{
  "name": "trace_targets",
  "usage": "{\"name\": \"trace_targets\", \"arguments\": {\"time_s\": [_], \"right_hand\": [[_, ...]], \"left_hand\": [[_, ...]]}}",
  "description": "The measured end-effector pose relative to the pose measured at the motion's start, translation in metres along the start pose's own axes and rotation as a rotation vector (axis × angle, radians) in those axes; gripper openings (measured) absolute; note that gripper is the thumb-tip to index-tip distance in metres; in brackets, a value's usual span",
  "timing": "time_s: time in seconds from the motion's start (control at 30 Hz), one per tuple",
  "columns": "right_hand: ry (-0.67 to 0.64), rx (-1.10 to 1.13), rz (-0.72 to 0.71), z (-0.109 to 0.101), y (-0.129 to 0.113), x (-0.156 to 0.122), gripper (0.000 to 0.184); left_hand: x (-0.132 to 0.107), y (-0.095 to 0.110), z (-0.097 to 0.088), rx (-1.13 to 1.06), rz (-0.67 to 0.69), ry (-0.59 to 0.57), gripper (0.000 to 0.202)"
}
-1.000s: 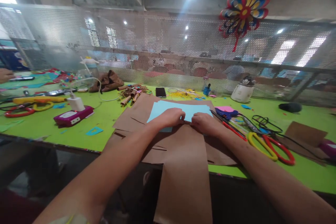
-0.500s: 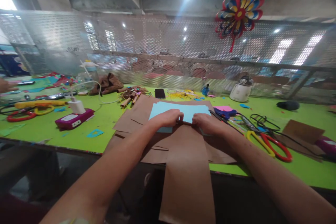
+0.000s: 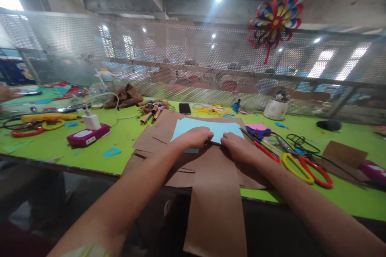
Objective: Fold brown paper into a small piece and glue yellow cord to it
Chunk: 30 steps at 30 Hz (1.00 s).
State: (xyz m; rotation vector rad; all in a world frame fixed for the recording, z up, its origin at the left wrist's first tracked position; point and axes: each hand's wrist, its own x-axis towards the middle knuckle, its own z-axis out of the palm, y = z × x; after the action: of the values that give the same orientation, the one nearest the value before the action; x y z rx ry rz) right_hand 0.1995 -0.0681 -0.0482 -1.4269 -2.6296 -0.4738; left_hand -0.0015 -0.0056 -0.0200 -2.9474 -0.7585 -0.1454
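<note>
A light blue paper sheet (image 3: 208,127) lies on brown kraft paper (image 3: 211,168) spread over the green table (image 3: 90,156). My left hand (image 3: 193,137) rests on the near edge of the blue sheet, fingers curled and pressed together on the paper. My right hand (image 3: 237,145) sits just beside it, fingers pinched at the same edge. A long brown strip (image 3: 215,217) hangs over the table's front edge towards me.
Yellow and red scissors (image 3: 304,166) and black cables (image 3: 301,141) lie at the right. A magenta box with a white charger (image 3: 88,133) stands at the left, a phone (image 3: 184,108) and a white appliance (image 3: 276,106) further back. Perforated metal mesh (image 3: 181,56) bounds the far side, with a paper pinwheel (image 3: 276,14).
Both hands stay together on the near edge of the blue sheet with only slight shifting. The view has drifted a little.
</note>
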Motion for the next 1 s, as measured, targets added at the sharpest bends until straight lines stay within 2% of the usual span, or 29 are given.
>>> {"name": "trace_targets", "arguments": {"time_s": [0.17, 0.3, 0.43, 0.6, 0.7, 0.8, 0.9, 1.0], "right_hand": [[0.031, -0.022, 0.014, -0.005, -0.002, 0.002, 0.013], [0.166, -0.009, 0.008, -0.02, -0.013, 0.003, 0.016], [0.267, 0.028, 0.013, -0.029, -0.023, 0.002, 0.018], [0.375, 0.108, 0.022, -0.028, -0.024, 0.002, 0.022], [0.432, 0.277, 0.046, -0.023, -0.019, 0.003, 0.021], [0.466, 0.569, 0.126, -0.016, -0.011, 0.005, 0.024], [0.352, 0.9, 0.237, -0.009, 0.0, 0.008, 0.037], [0.236, 1.083, 0.327, -0.002, 0.009, 0.01, 0.033]], "left_hand": [[0.005, -0.006, -0.006, -0.247, -0.12, 0.016, 0.022], [0.009, -0.005, -0.018, -0.381, -0.182, 0.033, 0.042], [0.004, -0.006, -0.022, -0.451, -0.106, -0.072, 0.04], [-0.001, -0.01, -0.015, -0.692, -0.086, -0.112, 0.034], [0.0, -0.008, -0.013, -0.753, -0.112, -0.104, 0.032], [0.001, -0.007, -0.013, -0.69, -0.104, -0.075, 0.028], [0.002, -0.008, -0.014, -0.641, -0.041, -0.054, 0.028], [0.003, -0.008, -0.013, -0.656, -0.008, -0.034, 0.03]]}}
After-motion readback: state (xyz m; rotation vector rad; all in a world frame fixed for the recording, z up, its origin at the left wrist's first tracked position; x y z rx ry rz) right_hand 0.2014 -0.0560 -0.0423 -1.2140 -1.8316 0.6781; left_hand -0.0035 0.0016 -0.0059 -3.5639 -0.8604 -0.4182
